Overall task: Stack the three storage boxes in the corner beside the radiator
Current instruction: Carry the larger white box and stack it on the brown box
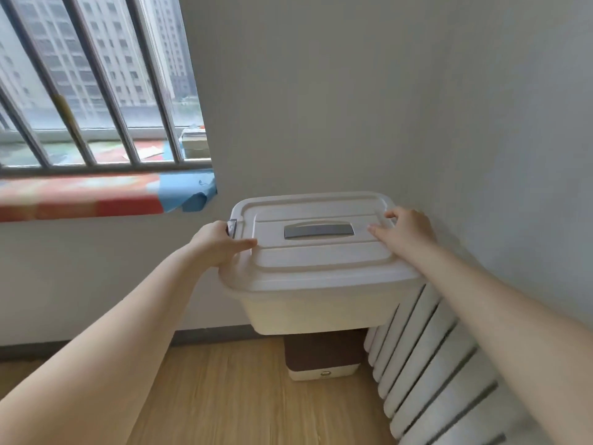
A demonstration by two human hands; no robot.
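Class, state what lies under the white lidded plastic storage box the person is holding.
Under the white lidded plastic storage box shows a brown box with a white base on the wooden floor. Its top is covered, so contact and any third box cannot be seen.

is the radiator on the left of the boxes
No, the radiator stands to the right of the white box and the brown box.

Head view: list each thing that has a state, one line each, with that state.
White storage box: lid on, at the top of the stack, held at both ends.
Grey lid handle: lying flat.
Brown box: underneath, mostly hidden, on the floor in the corner.
Left hand: gripping the lid's left edge.
Right hand: gripping the lid's right edge.
Radiator: right of the stack.
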